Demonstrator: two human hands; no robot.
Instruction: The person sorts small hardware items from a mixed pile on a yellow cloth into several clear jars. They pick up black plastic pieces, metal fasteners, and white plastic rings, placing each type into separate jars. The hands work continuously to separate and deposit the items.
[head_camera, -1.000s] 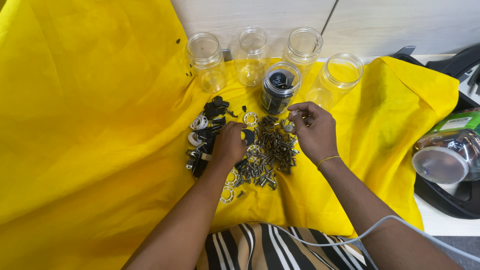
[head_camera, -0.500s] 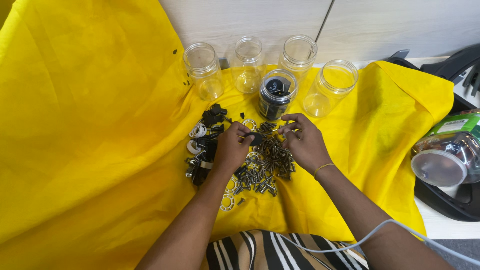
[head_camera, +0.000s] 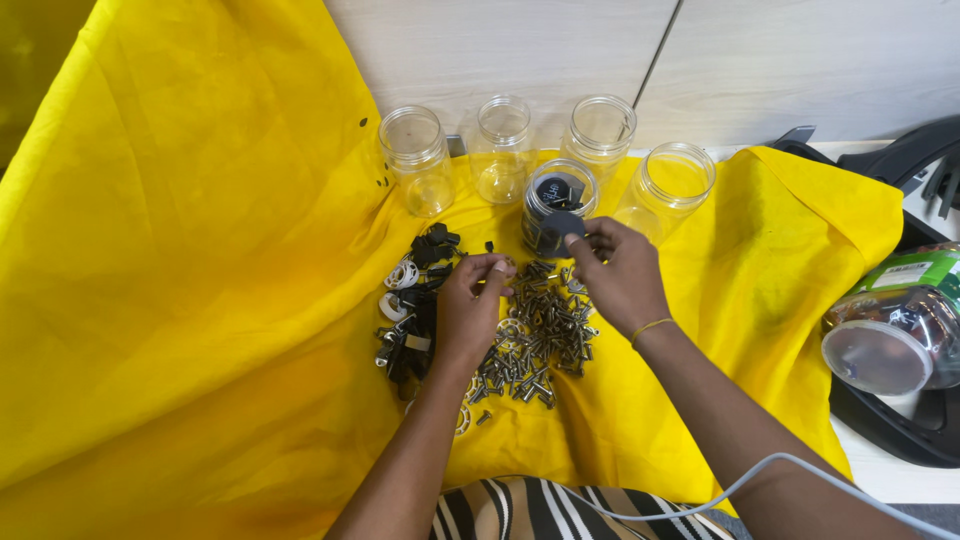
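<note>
Clear jars (head_camera: 503, 148) stand behind the screw pile (head_camera: 540, 335).

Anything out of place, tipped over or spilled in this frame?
One thing stands out: a clear plastic jar with a green label lies on its side at the right edge, off the yellow cloth, while the five clear jars stand upright. The heap of small metal screws lies loose between both hands.

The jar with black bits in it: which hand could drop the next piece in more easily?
Probably the right hand. Its fingertips already touch the rim side of the jar with black parts. The left hand sits lower, over the pile of screws, farther from that jar.
</note>
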